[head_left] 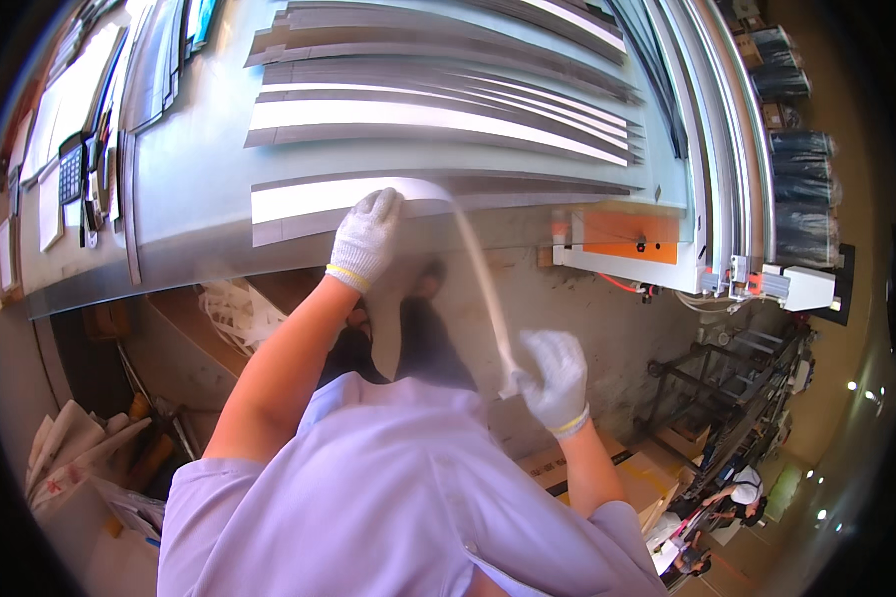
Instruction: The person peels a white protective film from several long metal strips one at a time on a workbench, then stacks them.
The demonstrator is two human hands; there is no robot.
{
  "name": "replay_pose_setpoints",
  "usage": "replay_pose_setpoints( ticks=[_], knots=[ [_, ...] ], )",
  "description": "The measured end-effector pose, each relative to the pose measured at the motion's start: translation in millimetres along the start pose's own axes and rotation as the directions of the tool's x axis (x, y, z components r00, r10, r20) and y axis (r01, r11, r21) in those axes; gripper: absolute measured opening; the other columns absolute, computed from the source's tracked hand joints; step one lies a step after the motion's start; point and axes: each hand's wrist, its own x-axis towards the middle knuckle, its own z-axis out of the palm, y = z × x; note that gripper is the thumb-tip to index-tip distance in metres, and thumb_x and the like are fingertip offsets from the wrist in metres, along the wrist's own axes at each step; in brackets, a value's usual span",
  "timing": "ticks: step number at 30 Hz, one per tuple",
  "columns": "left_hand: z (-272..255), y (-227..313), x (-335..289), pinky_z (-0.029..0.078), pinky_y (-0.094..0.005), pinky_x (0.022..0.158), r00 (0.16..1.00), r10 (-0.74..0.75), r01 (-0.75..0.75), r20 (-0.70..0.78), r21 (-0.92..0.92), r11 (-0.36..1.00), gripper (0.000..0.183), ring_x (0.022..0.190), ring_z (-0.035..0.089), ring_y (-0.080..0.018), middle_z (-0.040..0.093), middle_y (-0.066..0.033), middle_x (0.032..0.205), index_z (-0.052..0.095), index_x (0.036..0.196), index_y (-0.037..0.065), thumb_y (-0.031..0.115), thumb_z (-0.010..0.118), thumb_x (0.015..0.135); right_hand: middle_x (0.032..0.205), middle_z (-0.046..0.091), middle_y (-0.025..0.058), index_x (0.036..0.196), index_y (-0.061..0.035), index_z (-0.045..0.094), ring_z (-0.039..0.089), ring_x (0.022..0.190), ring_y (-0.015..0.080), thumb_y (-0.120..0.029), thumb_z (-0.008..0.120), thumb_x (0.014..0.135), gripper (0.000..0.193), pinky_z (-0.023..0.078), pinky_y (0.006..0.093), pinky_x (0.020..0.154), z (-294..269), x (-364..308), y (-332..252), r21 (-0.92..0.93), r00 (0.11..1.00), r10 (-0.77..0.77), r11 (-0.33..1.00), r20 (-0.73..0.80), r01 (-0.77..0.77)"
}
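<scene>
My left hand (366,237), in a white knit glove with a yellow cuff band, rests with its fingers laid on a long flat grey strip (299,207) at the table's near edge. A narrow pale strip (481,264) rises from that piece just right of these fingers and bends down toward me. Its lower end is pinched in my gloved right hand (556,383), held off the table in front of my right side. Some blur softens the right hand, so the exact finger grip is hard to make out.
Several stacked grey and white strips (388,119) lie across the pale table (199,189). A calculator (71,174) and papers sit at far left. Metal rails (732,129) and an orange panel (627,235) stand right. Cardboard (548,473) lies below right; two people are farther off.
</scene>
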Motion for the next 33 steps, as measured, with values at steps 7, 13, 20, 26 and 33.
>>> replay_pose_setpoints(
  ticks=[7,13,20,26,33],
  knots=[
    [3.7,6.5,0.5,0.051,-0.0447,0.102,0.996,-0.081,0.082,0.022,-0.042,0.996,0.039,0.122,0.059,-0.0346,0.059,-0.0163,0.133,0.064,0.126,-0.003,0.009,0.062,0.089,0.119,0.066,0.0181,0.121,-0.0030,0.066,0.062,0.112,0.0382,-0.032,0.079,0.087,0.046,0.049,0.0469,0.097,103.4,132.2,18.9,0.022,0.941,0.161,0.987,-0.298,-0.161],
    [6.7,6.8,0.6,0.049,-0.0464,0.105,0.992,-0.109,0.115,0.066,-0.092,0.989,0.045,0.122,0.058,-0.0365,0.058,-0.0179,0.136,0.062,0.128,-0.004,0.010,0.063,0.085,0.104,0.066,0.0126,0.105,-0.0082,0.067,0.064,0.101,0.0325,-0.030,0.071,0.089,0.028,0.050,0.0450,0.087,184.5,202.4,21.2,-0.277,0.970,0.236,0.938,0.066,-0.209],
    [-4.2,-1.6,-2.1,0.049,-0.0479,0.106,0.993,-0.108,0.110,0.037,-0.043,0.993,0.042,0.123,0.057,-0.0379,0.058,-0.0184,0.135,0.064,0.123,-0.005,0.013,0.065,0.086,0.090,0.062,0.0077,0.089,-0.0122,0.066,0.062,0.089,0.0260,-0.017,0.060,0.086,0.008,0.046,0.0414,0.076,184.8,187.2,13.0,-0.258,0.990,-0.127,0.956,0.061,0.139],
    [-27.3,-34.4,-28.4,0.052,-0.0444,0.102,0.988,-0.148,0.150,-0.029,0.051,0.987,0.036,0.122,0.058,-0.0363,0.060,-0.0177,0.132,0.066,0.120,-0.005,0.009,0.067,0.088,0.077,0.053,0.0090,0.077,-0.0116,0.057,0.056,0.076,0.0285,-0.014,0.061,0.077,0.005,0.043,0.0425,0.071,152.4,170.2,-34.8,-0.185,0.945,-0.328,0.928,0.003,0.323],
    [-67.8,-69.2,-61.5,0.053,-0.0442,0.099,0.976,-0.195,0.203,-0.101,0.077,0.976,0.034,0.121,0.059,-0.0359,0.060,-0.0173,0.130,0.065,0.115,-0.006,0.006,0.065,0.083,0.075,0.054,0.0045,0.080,-0.0110,0.065,0.054,0.070,0.0210,-0.014,0.064,0.075,0.005,0.041,0.0372,0.064,119.0,141.9,-81.4,-0.047,0.856,-0.515,0.855,0.050,0.517]
  ],
)
